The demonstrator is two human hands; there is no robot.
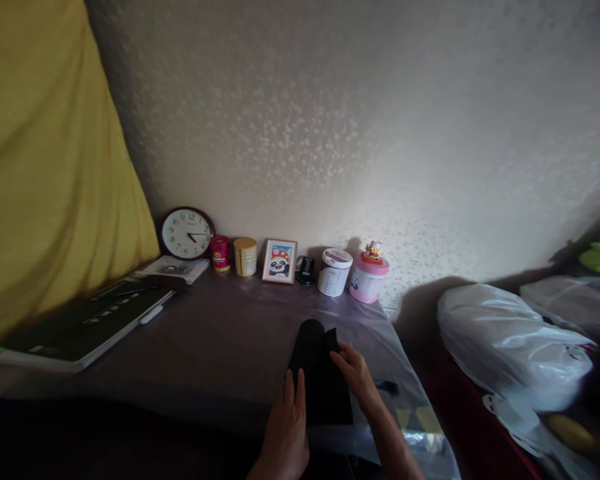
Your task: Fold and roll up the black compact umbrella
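Note:
A folded black cloth [325, 393] lies near the front right of the table, with a rounded fold at its far left end. It is too dark to tell what kind of item it is. My left hand [289, 420] rests on the cloth's left edge with its fingers stretched out flat. At the upper right, my right hand [353, 373] pinches a raised flap of the same cloth between thumb and fingers. A small dark object [387, 387] lies just right of my right wrist, its kind unclear.
Along the wall stand a clock [188, 232], a pink tin [221, 254], a yellow-lidded can [245, 257], a panda picture frame [279, 261] and two tubs [335, 275]. A large green book [85, 323] lies left. White plastic bags [510, 340] sit beyond the table's right edge.

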